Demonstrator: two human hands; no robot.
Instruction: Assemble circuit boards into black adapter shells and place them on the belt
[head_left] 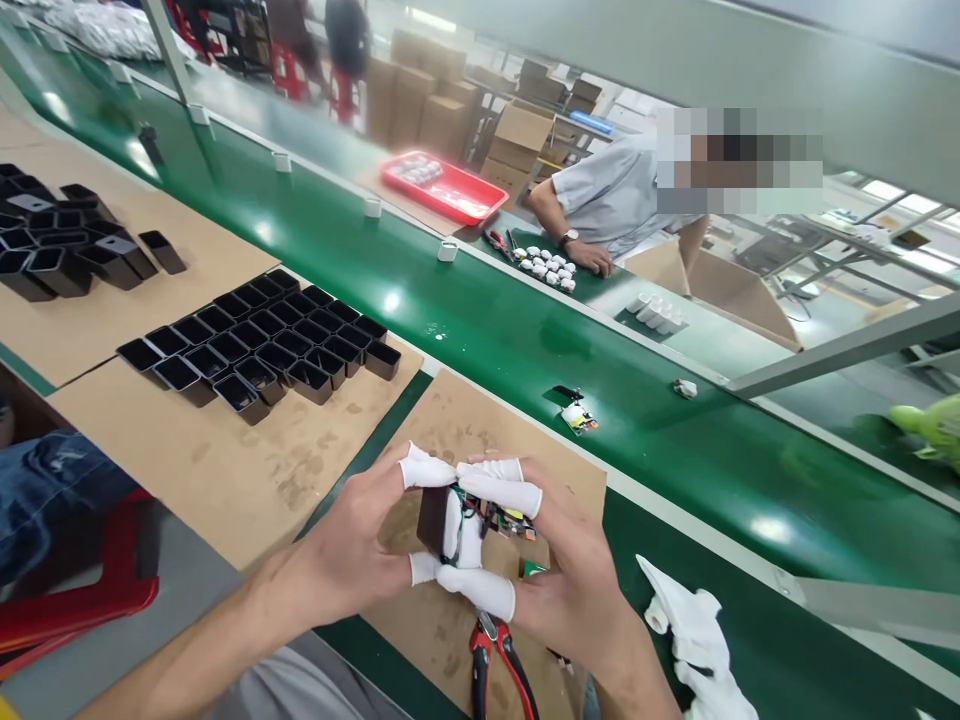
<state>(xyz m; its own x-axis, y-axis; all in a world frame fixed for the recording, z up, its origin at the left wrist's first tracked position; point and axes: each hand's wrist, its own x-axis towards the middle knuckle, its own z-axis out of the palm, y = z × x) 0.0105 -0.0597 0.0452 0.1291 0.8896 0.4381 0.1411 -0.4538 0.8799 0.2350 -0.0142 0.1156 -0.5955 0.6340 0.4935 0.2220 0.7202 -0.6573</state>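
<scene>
White finger cots cover several fingertips of both my hands. My left hand point(367, 540) grips a black rectangular plastic case point(431, 518) by its top and bottom edges, its open end turned to the right. My right hand point(551, 560) pinches a white part with wires point(469, 535) at that open end, thumb below and fingers above. Part of it sits at the mouth of the case; how deep it goes, I cannot tell. Beside my right fingers a small circuit board point(517, 522) shows, partly hidden. Red-and-black pliers point(495, 650) lie just below on the cardboard.
Rows of black cases point(262, 335) stand on cardboard at left, with another pile point(67, 235) beyond. A green conveyor belt point(510, 365) carries a circuit board point(579, 416) and white pieces. Across it sits a co-worker point(611, 190) near a red tray point(442, 188). White cloth point(697, 640) lies at right.
</scene>
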